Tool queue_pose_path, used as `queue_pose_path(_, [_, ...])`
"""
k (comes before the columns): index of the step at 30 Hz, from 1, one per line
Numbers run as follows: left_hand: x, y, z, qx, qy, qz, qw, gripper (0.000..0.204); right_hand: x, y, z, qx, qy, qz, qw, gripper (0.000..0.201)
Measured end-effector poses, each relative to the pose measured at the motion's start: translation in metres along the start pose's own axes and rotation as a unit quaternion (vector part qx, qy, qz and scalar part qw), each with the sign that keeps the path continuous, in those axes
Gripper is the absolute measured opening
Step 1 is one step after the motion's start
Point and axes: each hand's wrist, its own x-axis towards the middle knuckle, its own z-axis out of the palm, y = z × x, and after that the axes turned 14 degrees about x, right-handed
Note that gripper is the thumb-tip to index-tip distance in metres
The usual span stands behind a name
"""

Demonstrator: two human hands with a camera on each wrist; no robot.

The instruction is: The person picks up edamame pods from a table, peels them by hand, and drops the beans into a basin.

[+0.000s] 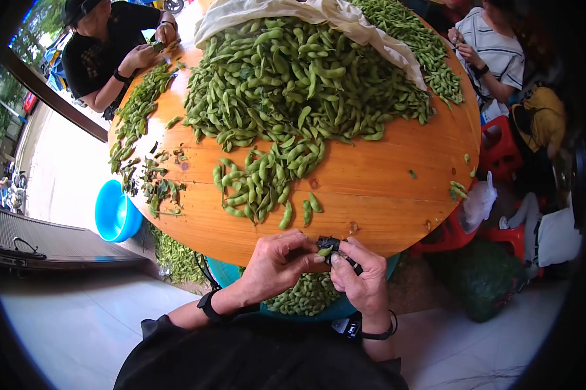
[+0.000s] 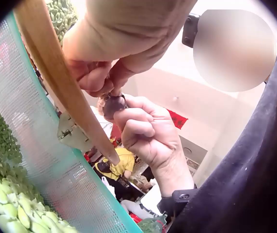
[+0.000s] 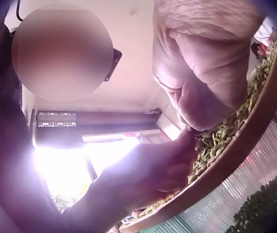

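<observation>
My left hand [image 1: 271,263] pinches a green soybean pod [image 1: 324,252] by its end at the table's near edge. Against it my right hand [image 1: 364,279] grips a small black tool [image 1: 329,242], whose exact kind I cannot tell. In the left wrist view the tool's rounded dark end [image 2: 114,104] shows between the two hands' fingertips. Just past the hands a small group of pods [image 1: 267,182] spreads from the big heap of pods [image 1: 286,84]. Below the table edge a turquoise mesh basket [image 2: 99,199] holds shelled green beans [image 1: 303,296].
A round wooden table [image 1: 384,188] carries the heap, partly under a white cloth sack [image 1: 397,49]. Two other people sit across it. A blue basin [image 1: 117,214] stands at the left, above pods on the floor [image 1: 176,257]. Red stools [image 1: 499,146] are at the right.
</observation>
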Motion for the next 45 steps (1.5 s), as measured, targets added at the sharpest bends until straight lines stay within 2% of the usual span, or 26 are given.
queue_pose_path(2, [0.000,0.001,-0.003,-0.065,-0.011,-0.022,0.998,0.008,0.000,0.001,-0.002,-0.006,-0.002,0.002,1.000,0.018])
queue_pose_path(3, [-0.001,0.001,-0.010,-0.208,-0.099,-0.109,0.967,0.006,0.000,0.002,-0.004,0.062,-0.019,0.013,0.998,0.017])
queue_pose_path(4, [0.000,0.004,-0.015,-0.344,-0.184,-0.192,0.901,0.004,0.000,0.002,-0.006,0.129,-0.036,0.024,0.991,0.016])
queue_pose_path(5, [-0.001,0.002,-0.013,-0.345,-0.184,-0.192,0.900,0.004,-0.001,0.003,-0.008,0.129,-0.035,0.024,0.991,0.016])
queue_pose_path(7, [0.000,0.004,-0.008,-0.432,-0.214,-0.192,0.855,0.008,-0.002,0.003,-0.012,0.212,-0.055,0.067,0.973,0.017])
queue_pose_path(8, [-0.001,0.009,-0.009,-0.384,-0.199,-0.223,0.874,0.009,-0.003,0.001,-0.011,0.212,-0.056,0.066,0.974,0.017])
queue_pose_path(9, [-0.002,0.010,-0.006,-0.384,-0.199,-0.223,0.874,0.009,-0.005,-0.002,-0.008,0.116,-0.039,0.031,0.992,0.017])
queue_pose_path(10, [-0.004,0.011,-0.002,-0.335,-0.175,-0.171,0.910,0.009,-0.007,-0.005,-0.006,0.019,-0.022,-0.005,1.000,0.018])
queue_pose_path(11, [-0.006,0.012,0.000,-0.284,-0.151,-0.119,0.940,0.010,-0.009,-0.008,-0.004,0.020,-0.022,-0.006,1.000,0.018])
queue_pose_path(16, [-0.006,0.013,0.008,-0.177,-0.048,-0.047,0.982,0.009,-0.017,-0.018,-0.003,-0.027,-0.012,-0.011,1.000,0.018])
queue_pose_path(20, [-0.006,0.011,0.007,-0.263,-0.102,-0.105,0.954,0.011,-0.016,-0.010,-0.006,-0.086,-0.022,-0.048,0.995,0.017])
queue_pose_path(22, [-0.005,0.008,0.005,-0.295,-0.120,-0.131,0.939,0.011,-0.016,-0.007,-0.008,-0.053,-0.026,-0.049,0.997,0.015])
queue_pose_path(24, [-0.004,0.003,0.004,-0.436,-0.193,-0.210,0.853,0.014,-0.016,-0.006,-0.009,-0.019,-0.030,-0.049,0.998,0.013])
queue_pose_path(27, [-0.003,0.004,0.002,-0.449,-0.210,-0.201,0.845,0.014,-0.013,-0.006,-0.009,-0.024,-0.047,-0.057,0.997,0.012])
queue_pose_path(28, [-0.004,0.004,0.004,-0.450,-0.210,-0.201,0.844,0.014,-0.012,-0.006,-0.008,-0.108,-0.035,-0.091,0.989,0.013])
queue_pose_path(29, [-0.005,0.004,0.008,-0.401,-0.186,-0.181,0.879,0.015,-0.011,-0.006,-0.006,-0.192,-0.022,-0.125,0.973,0.014])
queue_pose_path(30, [-0.006,0.005,0.011,-0.351,-0.161,-0.159,0.909,0.018,-0.010,-0.007,-0.004,-0.192,-0.021,-0.124,0.973,0.014])
queue_pose_path(31, [-0.005,0.006,0.013,-0.351,-0.162,-0.160,0.908,0.018,-0.010,-0.007,-0.001,-0.282,-0.005,-0.188,0.941,0.017])
queue_pose_path(32, [-0.003,0.009,0.015,-0.169,-0.062,-0.042,0.983,0.022,-0.010,-0.007,0.002,-0.368,0.010,-0.250,0.896,0.020])
queue_pose_path(33, [-0.002,0.011,0.015,0.024,0.041,0.078,0.996,0.026,-0.012,-0.006,0.005,-0.368,0.010,-0.249,0.896,0.020])
queue_pose_path(35, [-0.002,0.012,0.011,-0.009,0.040,0.039,0.998,0.029,-0.016,-0.004,0.010,-0.419,0.021,-0.231,0.878,0.023])
queue_pose_path(37, [-0.003,0.021,0.004,0.106,-0.024,0.026,0.994,0.027,-0.017,-0.003,0.014,-0.428,0.011,-0.250,0.868,0.024])
queue_pose_path(39, [-0.002,0.023,0.005,0.088,-0.026,0.018,0.996,0.025,-0.017,0.001,0.012,-0.421,0.030,-0.249,0.871,0.024])
queue_pose_path(42, [-0.002,0.018,0.006,0.102,-0.016,0.077,0.992,0.022,-0.019,-0.002,0.001,-0.400,0.029,-0.230,0.887,0.022])
queue_pose_path(44, [-0.004,0.013,0.004,-0.144,-0.139,-0.085,0.976,0.018,-0.019,-0.004,-0.005,-0.387,0.026,-0.213,0.897,0.021])
queue_pose_path(45, [-0.005,0.012,0.005,-0.144,-0.139,-0.084,0.976,0.018,-0.019,-0.004,-0.006,-0.387,0.026,-0.214,0.896,0.021])
